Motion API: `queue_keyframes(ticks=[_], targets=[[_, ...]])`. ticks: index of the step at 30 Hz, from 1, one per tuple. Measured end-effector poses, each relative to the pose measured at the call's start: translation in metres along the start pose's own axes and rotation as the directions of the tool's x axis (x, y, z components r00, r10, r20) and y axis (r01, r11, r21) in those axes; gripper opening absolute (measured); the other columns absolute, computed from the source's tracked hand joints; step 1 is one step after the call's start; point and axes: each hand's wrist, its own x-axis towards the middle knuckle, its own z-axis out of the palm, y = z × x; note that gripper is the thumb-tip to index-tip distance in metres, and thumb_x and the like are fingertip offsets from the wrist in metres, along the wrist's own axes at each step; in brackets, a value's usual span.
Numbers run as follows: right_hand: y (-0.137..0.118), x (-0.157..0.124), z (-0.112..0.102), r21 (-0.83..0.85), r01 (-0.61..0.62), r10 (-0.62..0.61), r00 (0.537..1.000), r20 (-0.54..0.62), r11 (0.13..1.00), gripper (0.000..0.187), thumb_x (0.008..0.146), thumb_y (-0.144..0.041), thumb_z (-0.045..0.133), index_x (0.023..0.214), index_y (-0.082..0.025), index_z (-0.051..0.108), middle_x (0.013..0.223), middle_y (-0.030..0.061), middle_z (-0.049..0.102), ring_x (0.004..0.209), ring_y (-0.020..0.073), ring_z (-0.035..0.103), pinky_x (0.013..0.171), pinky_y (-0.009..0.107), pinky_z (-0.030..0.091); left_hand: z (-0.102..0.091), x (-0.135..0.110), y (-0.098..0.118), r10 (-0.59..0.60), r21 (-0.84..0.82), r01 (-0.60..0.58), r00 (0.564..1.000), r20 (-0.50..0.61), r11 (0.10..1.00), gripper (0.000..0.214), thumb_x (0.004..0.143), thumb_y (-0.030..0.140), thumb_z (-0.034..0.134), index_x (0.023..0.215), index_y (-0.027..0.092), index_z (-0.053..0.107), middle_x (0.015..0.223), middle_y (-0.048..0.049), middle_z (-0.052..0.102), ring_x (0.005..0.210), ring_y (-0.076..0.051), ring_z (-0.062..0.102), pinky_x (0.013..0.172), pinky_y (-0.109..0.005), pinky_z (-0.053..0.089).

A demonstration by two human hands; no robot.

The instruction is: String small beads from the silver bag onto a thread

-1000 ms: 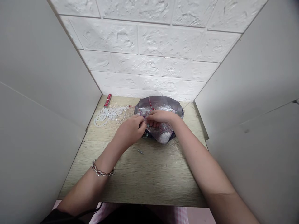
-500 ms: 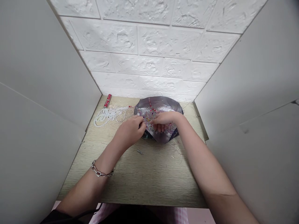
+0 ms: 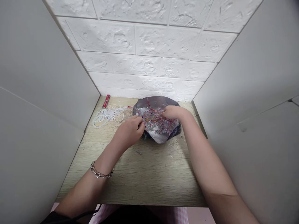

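1. Working surface. The counter (image 3: 144, 177) is a pale wood-grain top, closed in by white panels on both sides and a white brick-pattern wall at the far edge.

2. Bead holder. A shiny purple-silver sheet (image 3: 161, 102) lies at the far edge of the counter, just right of centre. Its edges curl upward, which appears to keep the loose beads (image 3: 156, 122) heaped in the middle and off the counter. The beads are small and mixed, mostly pink, red and clear.

3. Left hand (image 3: 130, 132). It rests on the counter against the sheet's left edge. The fingers are drawn together in a pinch directed at the bead heap. What the pinch holds is too small to make out. A chain bracelet (image 3: 101, 173) sits on this wrist.

4. Right hand (image 3: 171, 112). It lies palm down on the far right part of the heap, touching the beads, with the fingertips curled under. Whether they hold a bead cannot be told. The two hands are apart, with the heap between them.

5. Set-aside items. A white beaded piece (image 3: 108, 114) lies flat near the far left corner, beside the sheet. A small red tube (image 3: 106, 101) lies just beyond it against the left panel. Both are within the left hand's reach and clear of the heap.
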Motion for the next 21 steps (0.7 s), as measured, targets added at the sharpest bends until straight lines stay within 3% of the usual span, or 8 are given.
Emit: queue_keyframes(ticks=[4, 15, 21], targets=[[0.004, 0.001, 0.0, -0.075, -0.023, 0.019, 0.998, -0.054, 0.997, 0.034, 0.073, -0.021, 0.044, 0.098, -0.01, 0.064, 0.088, 0.0156, 0.064, 0.079, 0.0239, 0.06, 0.06, 0.03, 0.042, 0.0, -0.001, 0.0, -0.003, 0.0, 0.003, 1.0, 0.004, 1.0, 0.025, 0.083, 0.028, 0.03, 0.065, 0.018, 0.045, 0.076, -0.0046, 0.054, 0.072, -0.016, 0.051, 0.066, -0.03, 0.037], [-0.006, 0.0, 0.005, -0.033, -0.012, 0.014, 0.997, 0.08, 0.999, 0.023, 0.07, -0.017, 0.048, 0.084, -0.015, 0.065, 0.073, 0.0108, 0.062, 0.073, 0.0229, 0.057, 0.062, 0.032, 0.044, 0.0, -0.001, 0.001, -0.004, 0.002, 0.004, 1.0, 0.011, 1.0, 0.025, 0.083, 0.028, 0.03, 0.067, 0.018, 0.046, 0.077, -0.0051, 0.054, 0.074, -0.016, 0.051, 0.066, -0.03, 0.038], [-0.018, 0.0, 0.009, 0.178, 0.162, -0.196, 0.962, 0.19, 0.971, 0.016, 0.067, -0.01, 0.044, 0.068, -0.015, 0.059, 0.073, 0.007, 0.06, 0.064, 0.016, 0.054, 0.057, 0.027, 0.041, -0.001, -0.002, 0.002, -0.015, 0.002, 0.014, 1.0, 0.017, 1.0, 0.025, 0.083, 0.028, 0.03, 0.065, 0.018, 0.043, 0.075, -0.0045, 0.053, 0.072, -0.016, 0.051, 0.066, -0.03, 0.038]])
